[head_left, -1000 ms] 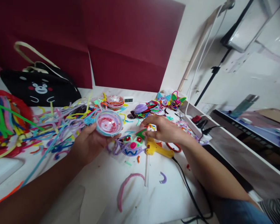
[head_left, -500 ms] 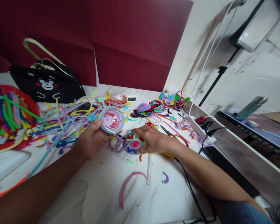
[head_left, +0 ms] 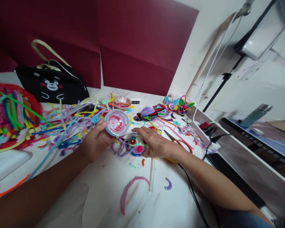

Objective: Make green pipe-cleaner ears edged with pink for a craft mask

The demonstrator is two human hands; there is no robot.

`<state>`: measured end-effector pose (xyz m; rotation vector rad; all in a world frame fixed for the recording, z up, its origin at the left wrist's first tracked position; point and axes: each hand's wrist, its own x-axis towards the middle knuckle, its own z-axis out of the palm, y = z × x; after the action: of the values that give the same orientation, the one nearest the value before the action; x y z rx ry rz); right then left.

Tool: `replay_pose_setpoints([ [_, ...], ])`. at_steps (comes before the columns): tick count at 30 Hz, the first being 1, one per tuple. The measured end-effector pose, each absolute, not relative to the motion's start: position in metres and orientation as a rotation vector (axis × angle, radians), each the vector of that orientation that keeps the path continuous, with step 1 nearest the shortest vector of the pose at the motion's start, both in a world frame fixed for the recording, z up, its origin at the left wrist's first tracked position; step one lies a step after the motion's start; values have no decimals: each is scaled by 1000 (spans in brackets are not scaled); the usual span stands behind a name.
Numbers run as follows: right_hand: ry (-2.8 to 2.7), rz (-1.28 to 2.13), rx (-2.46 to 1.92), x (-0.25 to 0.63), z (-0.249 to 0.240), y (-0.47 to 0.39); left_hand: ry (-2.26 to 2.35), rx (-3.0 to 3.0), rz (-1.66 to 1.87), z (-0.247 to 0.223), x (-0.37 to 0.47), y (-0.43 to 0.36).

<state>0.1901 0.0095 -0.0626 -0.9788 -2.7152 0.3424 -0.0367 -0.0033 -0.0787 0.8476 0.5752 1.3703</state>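
Note:
My left hand (head_left: 97, 139) grips a clear round plastic cup (head_left: 118, 123) with a pale blue rim and a pink and red inside, raised above the table. Just right of it, my right hand (head_left: 154, 141) rests with its fingers spread over the right side of a colourful craft piece (head_left: 136, 144) made of green, red, pink and blue pipe cleaner. Its thumb is partly hidden; whether the fingers grip the piece is hard to tell. Purple pipe cleaner loops (head_left: 120, 148) lie against the piece's left side.
Scissors (head_left: 172, 136) with orange handles and a yellow tool (head_left: 171, 160) with a black cable lie by my right wrist. A red tray (head_left: 35, 103) of pipe cleaners stands left, before a black bag (head_left: 52, 85). A glue stick (head_left: 152, 175) and a pink strip (head_left: 125, 193) lie in front.
The cup in my left hand has shifted slightly right in the view. My right hand's fingers have lifted a little off the craft piece, and more of its face shows.

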Motion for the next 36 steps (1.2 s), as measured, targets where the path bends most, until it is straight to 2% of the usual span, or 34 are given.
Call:
replay_pose_setpoints([
  [10,-2490,198,-668,203,-39,11,581,927,1413,-78,-37,-7],
  [21,-2366,-206,-533,205,-29,0,540,972,1369,-78,-34,-11],
  [36,-2451,-210,-300,190,-35,-10,505,1069,1206,-79,-37,-17],
])
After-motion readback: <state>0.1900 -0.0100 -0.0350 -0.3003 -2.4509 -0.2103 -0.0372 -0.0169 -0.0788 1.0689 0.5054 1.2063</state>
